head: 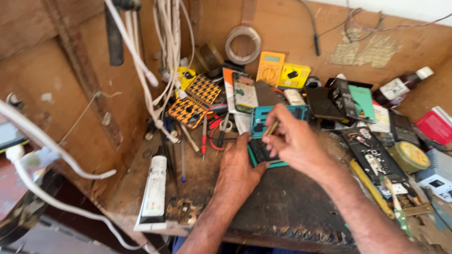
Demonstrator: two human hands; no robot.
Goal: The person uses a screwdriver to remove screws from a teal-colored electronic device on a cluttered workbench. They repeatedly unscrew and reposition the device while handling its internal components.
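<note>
Bench inventory as I see it through the head camera. Opened phone [263, 136], teal frame, lying flat at the middle of the wooden bench [197, 188]. My left hand [238, 171] rests on its near-left corner, fingers curled, pinning it down. My right hand [294, 141] sits over the phone, fingers pinched narrow around a thin brass-coloured tool [270, 128], its tip on the phone. White tube [154, 190] at the left edge. Yellow meter [270, 68] against the back wall. Dark bottle [400, 87] far right.
</note>
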